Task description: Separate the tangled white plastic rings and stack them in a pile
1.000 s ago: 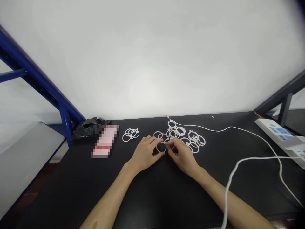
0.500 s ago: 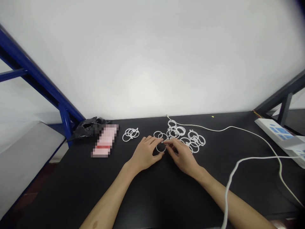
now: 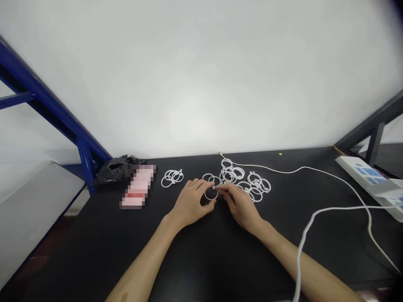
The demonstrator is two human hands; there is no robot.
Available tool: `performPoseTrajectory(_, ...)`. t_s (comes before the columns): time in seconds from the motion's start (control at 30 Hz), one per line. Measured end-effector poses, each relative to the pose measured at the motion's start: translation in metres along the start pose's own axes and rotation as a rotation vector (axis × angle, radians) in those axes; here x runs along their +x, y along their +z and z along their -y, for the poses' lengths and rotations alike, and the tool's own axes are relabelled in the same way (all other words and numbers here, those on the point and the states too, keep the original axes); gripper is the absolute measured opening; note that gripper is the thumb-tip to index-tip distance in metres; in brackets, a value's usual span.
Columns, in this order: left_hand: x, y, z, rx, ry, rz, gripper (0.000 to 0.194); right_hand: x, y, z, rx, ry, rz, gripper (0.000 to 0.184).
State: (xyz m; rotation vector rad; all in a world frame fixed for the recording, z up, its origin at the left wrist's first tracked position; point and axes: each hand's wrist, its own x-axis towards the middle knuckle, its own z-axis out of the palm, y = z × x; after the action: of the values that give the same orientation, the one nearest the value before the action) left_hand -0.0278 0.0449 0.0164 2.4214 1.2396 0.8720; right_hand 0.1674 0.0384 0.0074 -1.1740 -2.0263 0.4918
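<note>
Left hand (image 3: 190, 202) arches apart around white ring (image 3: 211, 199), right hand's (image 3: 244, 206) closure unclear, black table (image 3: 201, 260) beneath, pale wall (image 3: 195, 84) beyond, nearly unchanged.

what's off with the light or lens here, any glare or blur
Head view: soft bright patch on the wall; head view: faint sheen on the table, low centre; head view: dark purplish top right corner; head view: blocky pixels hide the pink item's detail.
</note>
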Motion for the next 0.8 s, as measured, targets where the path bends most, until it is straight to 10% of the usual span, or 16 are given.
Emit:
performPoseTrajectory(0.4, 0.000, 0.001, 0.000, 0.059, 0.017, -0.016, 0.034, -0.001, 0.003, 0.000, -0.087, -0.015, -0.039, 0.015)
performPoseTrajectory(0.57, 0.002, -0.002, 0.021, 0.357, -0.235, -0.229, 0.037, -0.001, 0.011, -0.008, -0.337, -0.147, -0.018, 0.034)
performPoseTrajectory(0.8, -0.002, -0.005, 0.045, 0.580, -0.375, -0.342, 0.046, 0.000, 0.012, -0.010, -0.459, -0.141, 0.069, 0.015)
